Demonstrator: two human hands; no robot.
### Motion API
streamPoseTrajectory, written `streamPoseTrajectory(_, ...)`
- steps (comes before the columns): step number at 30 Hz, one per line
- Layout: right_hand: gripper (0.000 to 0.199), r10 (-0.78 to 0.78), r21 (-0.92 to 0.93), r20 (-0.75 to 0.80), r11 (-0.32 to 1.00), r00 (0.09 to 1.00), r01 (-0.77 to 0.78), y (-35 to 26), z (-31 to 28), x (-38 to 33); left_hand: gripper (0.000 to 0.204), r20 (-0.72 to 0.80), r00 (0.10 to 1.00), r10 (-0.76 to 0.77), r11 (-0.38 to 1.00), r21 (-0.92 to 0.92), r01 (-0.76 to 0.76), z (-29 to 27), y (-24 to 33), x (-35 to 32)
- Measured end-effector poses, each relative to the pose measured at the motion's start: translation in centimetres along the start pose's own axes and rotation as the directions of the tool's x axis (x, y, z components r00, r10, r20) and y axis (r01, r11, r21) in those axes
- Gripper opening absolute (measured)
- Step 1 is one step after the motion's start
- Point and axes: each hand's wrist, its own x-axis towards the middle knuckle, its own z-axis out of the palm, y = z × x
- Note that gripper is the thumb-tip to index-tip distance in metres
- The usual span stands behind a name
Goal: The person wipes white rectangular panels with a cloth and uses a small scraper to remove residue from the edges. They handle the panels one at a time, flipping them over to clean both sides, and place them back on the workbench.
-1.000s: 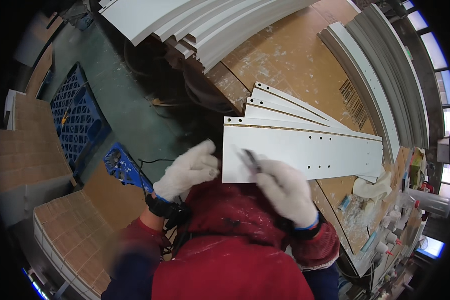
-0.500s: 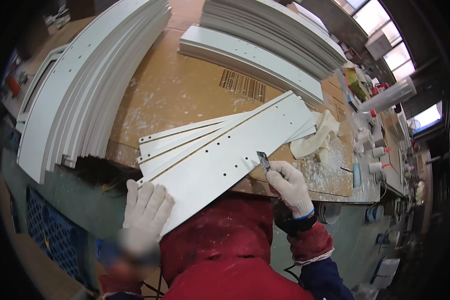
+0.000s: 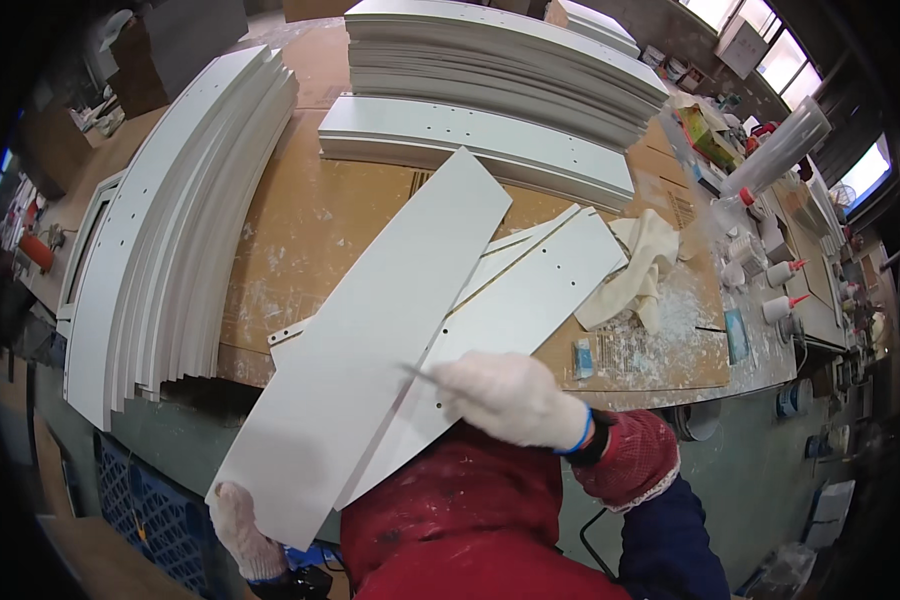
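Panel (image 3: 360, 350), just one, is in the left hand (image 3: 240, 532).

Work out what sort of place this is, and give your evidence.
Probably a furniture-panel workshop: stacks of white panels with small holes, a brown work surface spattered with white, and white bottles with red nozzles at the right point to it.

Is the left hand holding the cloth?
No, the left hand holds a white board, and the cloth lies on the table.

White panel (image 3: 370, 320) aslant over drilled board (image 3: 530, 310)
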Motion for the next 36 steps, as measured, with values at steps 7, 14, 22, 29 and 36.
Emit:
streamPoseTrajectory(7, 0.033, -0.252, 0.038, 0.252, 0.967, 0.934, 0.251, -3.8, 4.1, 1.5, 0.048, 0.349, 0.870, 0.348, 0.604, 0.626, -0.493, -4.9, -2.4, -1.4)
streamPoseTrajectory(14, 0.028, -0.057, -0.121, 0.385, 0.986, 0.921, 0.111, -1.9, 5.0, -1.0, 0.047, 0.172, 0.926, -0.337, 0.901, -0.226, 0.369, -0.8, -2.8, -2.6)
streamPoseTrajectory(22, 0.017, 0.347, -0.300, -0.083, 0.885, 0.934, -0.356, 11.7, -3.6, -1.0, 0.041, 0.122, 0.888, -0.444, 0.840, -0.288, 0.460, -0.3, -3.5, -2.9)
streamPoseTrajectory(29, 0.018, 0.586, -0.474, -0.400, 0.526, 0.705, -0.706, 19.6, -12.6, -4.1, 0.040, 0.142, 0.898, -0.417, 0.870, -0.224, 0.440, 0.2, -2.7, -2.6)
streamPoseTrajectory(36, 0.019, 0.519, -0.438, -0.223, 0.702, 0.825, -0.561, 17.1, -9.2, 0.3, 0.040, 0.293, 0.824, -0.485, 0.603, -0.570, 0.558, -2.1, -5.2, -4.0)
